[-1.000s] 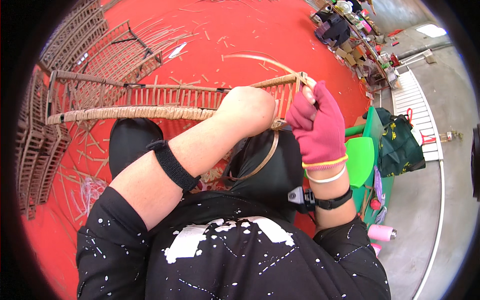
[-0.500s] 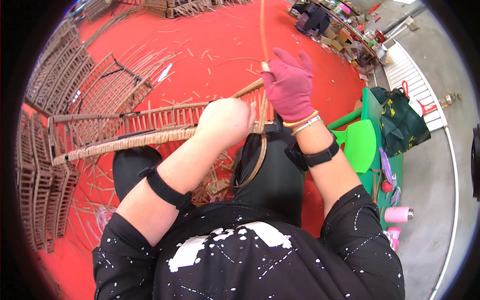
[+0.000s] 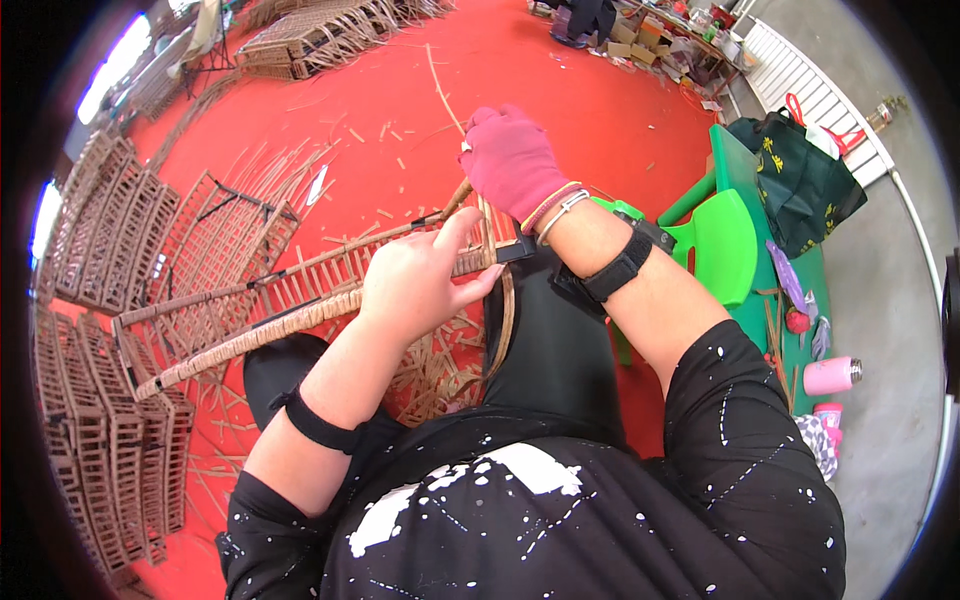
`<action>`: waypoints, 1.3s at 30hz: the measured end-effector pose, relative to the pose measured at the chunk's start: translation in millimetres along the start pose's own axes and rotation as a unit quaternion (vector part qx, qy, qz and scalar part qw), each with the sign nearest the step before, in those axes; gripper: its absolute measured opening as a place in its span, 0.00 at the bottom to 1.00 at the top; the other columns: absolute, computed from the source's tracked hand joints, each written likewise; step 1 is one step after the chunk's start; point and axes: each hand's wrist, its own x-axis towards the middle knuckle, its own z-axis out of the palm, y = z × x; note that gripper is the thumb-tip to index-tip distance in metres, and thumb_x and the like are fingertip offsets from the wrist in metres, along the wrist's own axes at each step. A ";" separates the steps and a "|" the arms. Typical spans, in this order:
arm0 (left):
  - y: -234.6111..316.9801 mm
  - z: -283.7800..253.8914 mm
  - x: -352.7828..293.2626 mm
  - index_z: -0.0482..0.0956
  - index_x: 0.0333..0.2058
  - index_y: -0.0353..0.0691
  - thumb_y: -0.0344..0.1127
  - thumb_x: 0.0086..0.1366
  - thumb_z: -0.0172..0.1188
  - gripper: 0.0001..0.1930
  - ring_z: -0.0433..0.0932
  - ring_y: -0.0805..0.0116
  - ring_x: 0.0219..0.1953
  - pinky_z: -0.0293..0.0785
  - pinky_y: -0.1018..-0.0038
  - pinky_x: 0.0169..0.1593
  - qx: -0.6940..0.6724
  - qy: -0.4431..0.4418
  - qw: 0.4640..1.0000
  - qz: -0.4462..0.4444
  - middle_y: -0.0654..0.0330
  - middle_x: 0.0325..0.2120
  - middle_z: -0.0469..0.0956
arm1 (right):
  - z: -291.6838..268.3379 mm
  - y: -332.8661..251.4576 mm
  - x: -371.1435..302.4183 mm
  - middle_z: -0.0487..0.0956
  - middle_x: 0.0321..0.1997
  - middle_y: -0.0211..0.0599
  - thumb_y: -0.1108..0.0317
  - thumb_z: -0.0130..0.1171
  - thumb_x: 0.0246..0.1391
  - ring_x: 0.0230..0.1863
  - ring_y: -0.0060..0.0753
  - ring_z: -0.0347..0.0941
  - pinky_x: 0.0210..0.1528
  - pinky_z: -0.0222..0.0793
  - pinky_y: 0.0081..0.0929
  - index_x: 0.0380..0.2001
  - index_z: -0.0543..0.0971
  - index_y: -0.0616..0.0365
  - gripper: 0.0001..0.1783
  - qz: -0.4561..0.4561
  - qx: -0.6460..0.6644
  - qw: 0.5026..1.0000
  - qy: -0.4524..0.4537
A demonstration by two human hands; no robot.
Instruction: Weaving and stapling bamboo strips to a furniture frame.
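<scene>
A long, narrow wicker frame (image 3: 300,312) slants across my knees, its near rail thickly wrapped with tan strip. My bare left hand (image 3: 405,280) lies over the right part of this frame, thumb and forefinger spread apart. Beyond the frame's right end, my right hand (image 3: 515,165), in a dark pink glove, is closed around a tan wicker strip (image 3: 437,80). The strip's free end sticks up past the fist. Below the glove, strands run down to the black corner (image 3: 516,249) of the frame, and one loop hangs against my right thigh. The left palm's contact is hidden.
Stacked wicker frames (image 3: 95,430) stand at the left, with more (image 3: 320,35) at the back. Cut strip scraps litter the red floor (image 3: 560,85). On my right are a bright green chair (image 3: 722,250), a dark green bag (image 3: 805,185) and a pink bottle (image 3: 830,376).
My right hand has moved left, and the strip now leans left instead of standing upright. My left hand's fingers have spread from a closed grip. The frame's left end sits lower in view.
</scene>
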 end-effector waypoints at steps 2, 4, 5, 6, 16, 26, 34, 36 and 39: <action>-2.2 1.8 -1.3 0.82 0.43 0.45 0.50 0.56 0.68 0.20 0.82 0.55 0.28 0.78 0.63 0.33 0.008 0.008 1.000 0.013 0.54 0.27 0.82 | 0.4 2.3 -0.2 0.78 0.41 0.35 0.59 0.62 0.51 0.48 0.45 0.73 0.49 0.72 0.41 0.33 0.82 0.58 0.13 0.002 0.014 1.000 0.003; -4.4 2.6 -2.2 0.83 0.43 0.48 0.49 0.56 0.69 0.18 0.82 0.56 0.28 0.78 0.64 0.32 0.034 0.020 0.998 0.055 0.57 0.28 0.81 | -0.5 2.6 -0.7 0.78 0.41 0.35 0.59 0.62 0.51 0.49 0.45 0.73 0.49 0.72 0.41 0.33 0.82 0.58 0.13 0.004 0.029 1.000 0.003; -3.6 2.2 -2.2 0.83 0.43 0.48 0.49 0.56 0.69 0.18 0.82 0.56 0.28 0.78 0.64 0.32 0.036 0.016 0.998 0.058 0.57 0.28 0.81 | -1.3 2.2 0.1 0.78 0.41 0.35 0.58 0.62 0.51 0.49 0.44 0.73 0.50 0.71 0.41 0.33 0.82 0.57 0.14 0.000 0.014 1.000 -0.017; -2.6 0.7 -1.5 0.84 0.43 0.49 0.48 0.57 0.68 0.17 0.82 0.57 0.29 0.78 0.64 0.32 0.030 0.002 0.998 0.050 0.58 0.28 0.81 | -2.5 1.3 1.8 0.79 0.41 0.35 0.57 0.61 0.52 0.49 0.44 0.73 0.51 0.70 0.40 0.33 0.83 0.55 0.14 -0.005 0.000 0.999 -0.036; 5.5 -3.1 5.0 0.85 0.42 0.46 0.47 0.58 0.66 0.17 0.81 0.57 0.39 0.78 0.64 0.44 -0.081 -0.059 0.994 -0.046 0.60 0.35 0.81 | -2.0 -7.0 -4.5 0.79 0.44 0.33 0.54 0.63 0.50 0.53 0.36 0.72 0.58 0.62 0.41 0.36 0.83 0.48 0.14 -0.001 -0.056 0.997 -0.061; -2.4 -8.0 23.4 0.84 0.42 0.36 0.45 0.60 0.67 0.19 0.82 0.55 0.41 0.75 0.65 0.47 -0.126 -0.176 0.974 -0.072 0.50 0.35 0.83 | -20.2 -22.2 -161.7 0.76 0.48 0.38 0.74 0.61 0.55 0.45 0.29 0.76 0.42 0.74 0.27 0.48 0.77 0.58 0.16 0.068 0.448 0.879 0.150; -16.9 -6.3 32.9 0.84 0.41 0.34 0.41 0.60 0.69 0.16 0.77 0.77 0.31 0.74 0.73 0.39 -0.296 -0.258 0.909 -0.139 0.61 0.27 0.82 | -27.6 -24.6 -180.6 0.64 0.67 0.41 0.75 0.60 0.56 0.47 0.27 0.75 0.48 0.74 0.25 0.47 0.77 0.64 0.15 0.132 0.623 0.762 -0.118; -17.0 -5.0 34.0 0.84 0.41 0.34 0.41 0.60 0.69 0.16 0.78 0.77 0.32 0.75 0.74 0.39 -0.298 -0.264 0.906 -0.144 0.62 0.27 0.82 | -34.9 -28.2 -177.5 0.64 0.63 0.41 0.74 0.60 0.56 0.51 0.35 0.75 0.54 0.73 0.29 0.43 0.78 0.66 0.12 0.097 0.576 0.797 -0.153; -24.0 0.4 32.7 0.84 0.41 0.34 0.40 0.61 0.69 0.16 0.78 0.78 0.33 0.75 0.75 0.40 -0.356 -0.263 0.885 -0.145 0.63 0.28 0.82 | -16.0 -25.1 -171.0 0.66 0.58 0.40 0.74 0.60 0.56 0.49 0.33 0.76 0.52 0.73 0.29 0.42 0.78 0.66 0.11 0.077 0.575 0.801 -0.148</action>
